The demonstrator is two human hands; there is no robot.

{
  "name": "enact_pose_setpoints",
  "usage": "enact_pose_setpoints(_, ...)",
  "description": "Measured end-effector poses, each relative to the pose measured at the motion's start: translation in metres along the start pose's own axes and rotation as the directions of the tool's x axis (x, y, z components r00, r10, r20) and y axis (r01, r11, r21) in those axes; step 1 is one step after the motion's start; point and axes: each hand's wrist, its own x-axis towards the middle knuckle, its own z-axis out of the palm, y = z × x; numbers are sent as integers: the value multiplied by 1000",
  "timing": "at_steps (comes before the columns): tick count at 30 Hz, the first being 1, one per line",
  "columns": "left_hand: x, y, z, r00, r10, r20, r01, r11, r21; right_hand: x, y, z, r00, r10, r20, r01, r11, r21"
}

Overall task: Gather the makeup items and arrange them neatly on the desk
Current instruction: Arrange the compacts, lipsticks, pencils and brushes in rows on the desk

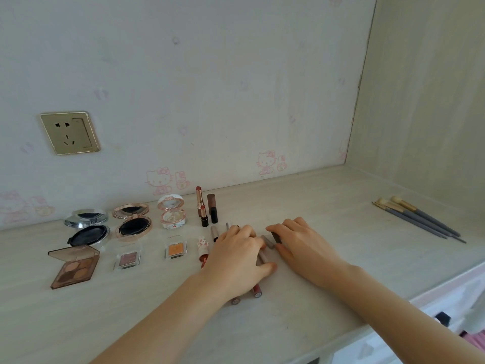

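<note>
Left hand [236, 256] palm-down, curled round lip tubes [257, 291]; right hand [301, 243] palm-down beside it, pinching dark cap [276, 237].

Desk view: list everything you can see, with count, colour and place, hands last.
cushion compacts: two, open, silver and rose-gold, back left.
round compact: one, white-pink, open, right of them.
eyeshadow palette: one, brown, front left.
single eyeshadows: two, pink and orange, front row.
lipsticks: three, rose-gold, black, brown, upright, back centre.
lip tubes: several, pink-red and taupe, centre, partly covered.
brushes: about four, grey handles, far right.
socket: one, gold, wall.
desk: one, pale wood.
hands: left hand grips lip tubes; right hand pinches small dark item.
</note>
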Motion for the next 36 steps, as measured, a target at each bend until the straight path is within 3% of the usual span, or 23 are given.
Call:
enact_pose_setpoints(18,-7,-3,1,999,22,-25,-23,1000,-15,-6,1,-7,999,24,40,-27,998,61)
enact_pose_setpoints(27,14,16,-7,996,54,-76,-61,994,-96,-26,20,-40,994,110,24,-111,993,39)
enact_pose_setpoints(36,57,65,12,997,75,-10,-76,971,-225,-65,71,-80,963,269,30,-269,963,-2)
